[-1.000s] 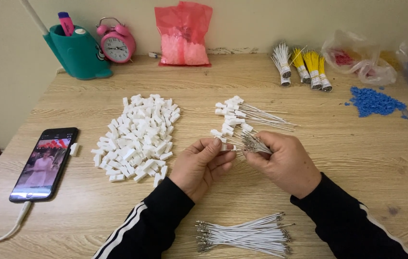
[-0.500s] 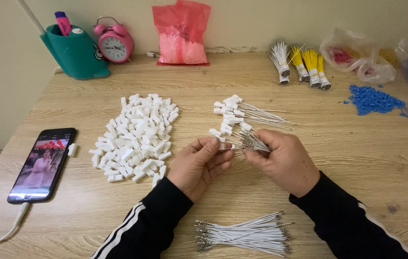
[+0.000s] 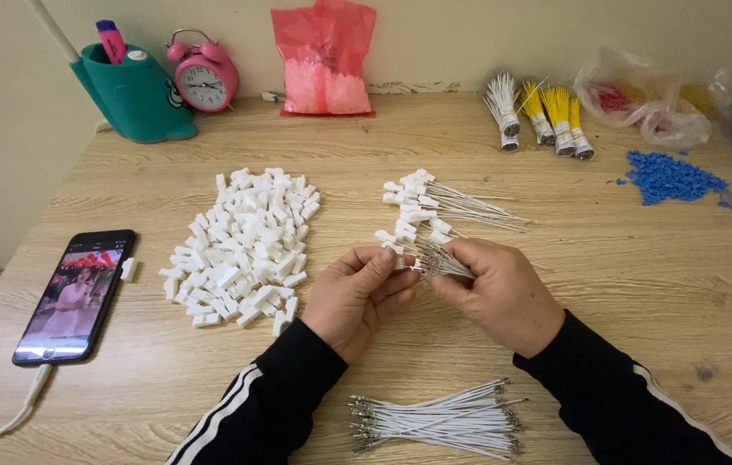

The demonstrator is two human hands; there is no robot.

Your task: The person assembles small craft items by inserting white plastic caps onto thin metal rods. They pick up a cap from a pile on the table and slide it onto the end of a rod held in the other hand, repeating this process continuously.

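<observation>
1. The left hand (image 3: pixel 357 297) pinches a small white plastic plug (image 3: pixel 395 251) between thumb and fingertips, closed on it, above the middle of the wooden table (image 3: pixel 607 275).
2. The right hand (image 3: pixel 499 293) is closed around a small bundle of thin white wires (image 3: pixel 440 260), their metal tips pointing toward the plug.
3. The wires look light and bendy (likely to kink), so a grip close to the tips would steady them best; the plug seems hard, tiny and easy to drop.
4. A heap of plugs (image 3: pixel 245 245) lies just left; finished wires with plugs (image 3: pixel 435 207) lie just beyond the hands, and bare wires (image 3: pixel 439 420) nearer the body.
</observation>
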